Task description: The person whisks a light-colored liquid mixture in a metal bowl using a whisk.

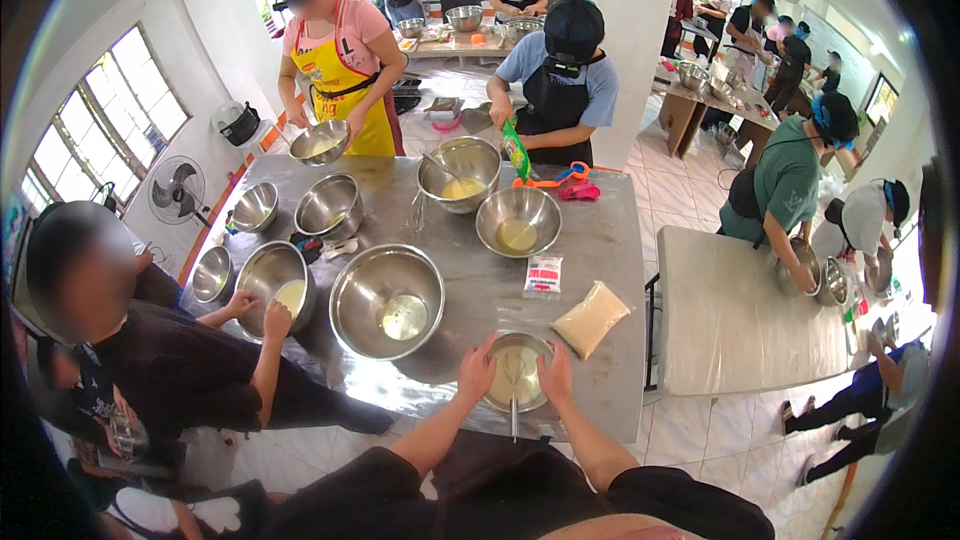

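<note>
Directly before me, near the table's front edge, stands a metal mixing bowl [491, 399] with a pale liquid mixture [529, 388] in it. A wire whisk [514, 401] rests in the bowl, its handle leaning over the near rim towards me. My left hand [478, 370] grips the bowl's left side, and my right hand [556, 373] holds the right side. Neither hand is on the whisk. Just beyond my right hand lies a clear plastic bag of pale tan powder or grains [592, 319]. A white packet of salt [543, 275] lies behind it.
On the metal table [465, 285] a large steel bowl [387, 255] stands left of mine, another steel bowl [519, 199] farther back. A person at my left handles a bowl [251, 262]. Across, one person holds a bowl [321, 154], another a green packet [516, 150].
</note>
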`<state>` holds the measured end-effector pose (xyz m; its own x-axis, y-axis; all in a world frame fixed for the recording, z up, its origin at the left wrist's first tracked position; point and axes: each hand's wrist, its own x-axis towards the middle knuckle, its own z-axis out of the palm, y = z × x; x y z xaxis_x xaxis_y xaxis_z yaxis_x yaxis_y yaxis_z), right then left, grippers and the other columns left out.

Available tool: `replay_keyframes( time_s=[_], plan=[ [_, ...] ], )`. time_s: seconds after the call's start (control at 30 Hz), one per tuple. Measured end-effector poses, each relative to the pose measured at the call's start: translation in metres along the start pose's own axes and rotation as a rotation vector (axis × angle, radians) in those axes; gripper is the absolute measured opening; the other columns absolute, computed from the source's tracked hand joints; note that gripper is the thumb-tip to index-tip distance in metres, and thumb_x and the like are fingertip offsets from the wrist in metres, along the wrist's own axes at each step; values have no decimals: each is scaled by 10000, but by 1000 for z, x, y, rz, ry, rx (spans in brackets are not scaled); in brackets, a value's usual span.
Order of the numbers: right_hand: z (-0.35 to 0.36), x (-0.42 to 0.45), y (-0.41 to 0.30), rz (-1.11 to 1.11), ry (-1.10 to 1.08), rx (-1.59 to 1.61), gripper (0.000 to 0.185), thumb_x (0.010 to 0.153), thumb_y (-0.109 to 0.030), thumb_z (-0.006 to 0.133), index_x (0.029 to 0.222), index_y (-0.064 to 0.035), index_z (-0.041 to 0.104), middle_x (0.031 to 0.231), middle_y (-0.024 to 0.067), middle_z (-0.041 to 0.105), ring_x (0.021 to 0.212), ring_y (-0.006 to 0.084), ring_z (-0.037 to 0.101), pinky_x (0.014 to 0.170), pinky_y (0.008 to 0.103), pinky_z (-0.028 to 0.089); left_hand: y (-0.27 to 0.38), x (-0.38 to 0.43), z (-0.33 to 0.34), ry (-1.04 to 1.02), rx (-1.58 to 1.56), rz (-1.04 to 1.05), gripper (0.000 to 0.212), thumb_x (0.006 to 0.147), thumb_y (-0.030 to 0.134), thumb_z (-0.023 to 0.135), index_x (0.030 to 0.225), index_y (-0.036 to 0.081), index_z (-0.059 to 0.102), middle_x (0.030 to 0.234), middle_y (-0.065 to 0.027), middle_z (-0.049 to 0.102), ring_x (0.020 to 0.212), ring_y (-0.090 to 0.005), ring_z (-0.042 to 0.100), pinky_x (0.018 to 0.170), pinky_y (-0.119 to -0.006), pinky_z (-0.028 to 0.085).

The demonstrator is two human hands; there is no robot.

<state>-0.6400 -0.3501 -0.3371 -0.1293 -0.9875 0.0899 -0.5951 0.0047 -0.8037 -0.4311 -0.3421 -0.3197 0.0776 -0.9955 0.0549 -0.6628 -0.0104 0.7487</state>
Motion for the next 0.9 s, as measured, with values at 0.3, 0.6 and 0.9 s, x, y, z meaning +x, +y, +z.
replay_keyframes(
  time_s=[0.3, 0.6, 0.9],
  plan=[
    [-5, -5, -5, 0, -12, -35, 462, 906, -223, 674, 1316, -50, 547, 1256, 235, 606, 1193, 432, 569, 1016, 507, 473, 6, -9, -5, 1, -2, 32, 634, 916, 188, 664, 1505, 362, 509, 1062, -279, 607, 983, -478, 635, 864, -544, 537],
    [-8, -37, -7, 67, -69, -36, 462, 916, -213, 677, 1317, -34, 533, 1291, 233, 590, 1225, 426, 555, 1042, 491, 461, 10, -45, -15, -5, 10, -3, 623, 906, 178, 673, 1493, 330, 529, 1097, -294, 606, 1000, -478, 632, 857, -532, 536],
    [-6, -41, 6, -16, -29, -14, 476, 923, -217, 669, 1336, -31, 522, 1273, 254, 592, 1192, 451, 568, 1004, 510, 485, 4, -47, -8, -3, 34, 20, 623, 909, 205, 659, 1496, 354, 514, 1048, -268, 609, 945, -475, 648, 821, -539, 545]
  ],
)
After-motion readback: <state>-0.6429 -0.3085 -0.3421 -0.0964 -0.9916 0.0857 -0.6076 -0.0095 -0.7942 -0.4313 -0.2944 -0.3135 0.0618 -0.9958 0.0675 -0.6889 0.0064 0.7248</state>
